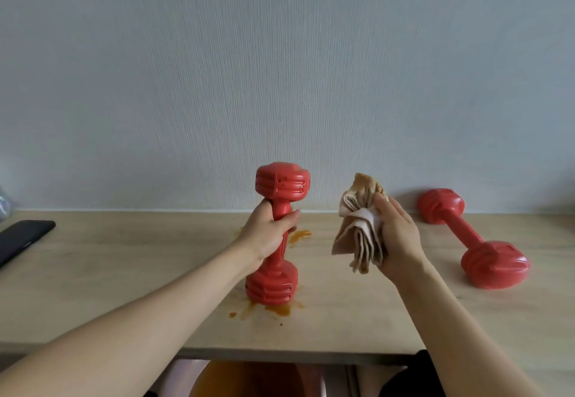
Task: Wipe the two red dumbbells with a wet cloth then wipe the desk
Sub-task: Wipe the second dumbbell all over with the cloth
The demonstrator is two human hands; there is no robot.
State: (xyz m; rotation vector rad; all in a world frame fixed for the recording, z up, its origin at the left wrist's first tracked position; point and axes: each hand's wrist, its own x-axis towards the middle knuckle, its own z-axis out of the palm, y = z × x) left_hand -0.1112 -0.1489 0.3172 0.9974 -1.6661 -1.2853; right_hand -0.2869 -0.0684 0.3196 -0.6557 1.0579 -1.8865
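My left hand (267, 233) grips the handle of a red dumbbell (281, 183) that stands upright on the wooden desk (124, 287), its lower head resting in an orange smear (280, 309). Small dark specks dot the upper head. My right hand (396, 235) holds a folded beige cloth (357, 225) just right of that dumbbell, not touching it. A second red dumbbell (473, 238) lies on its side at the right, clear of both hands.
Another orange stain (299, 235) marks the desk behind the upright dumbbell. A black flat device (23, 238) lies at the left edge. A grey wall (280, 70) rises behind the desk. The front edge (295, 354) runs close to me.
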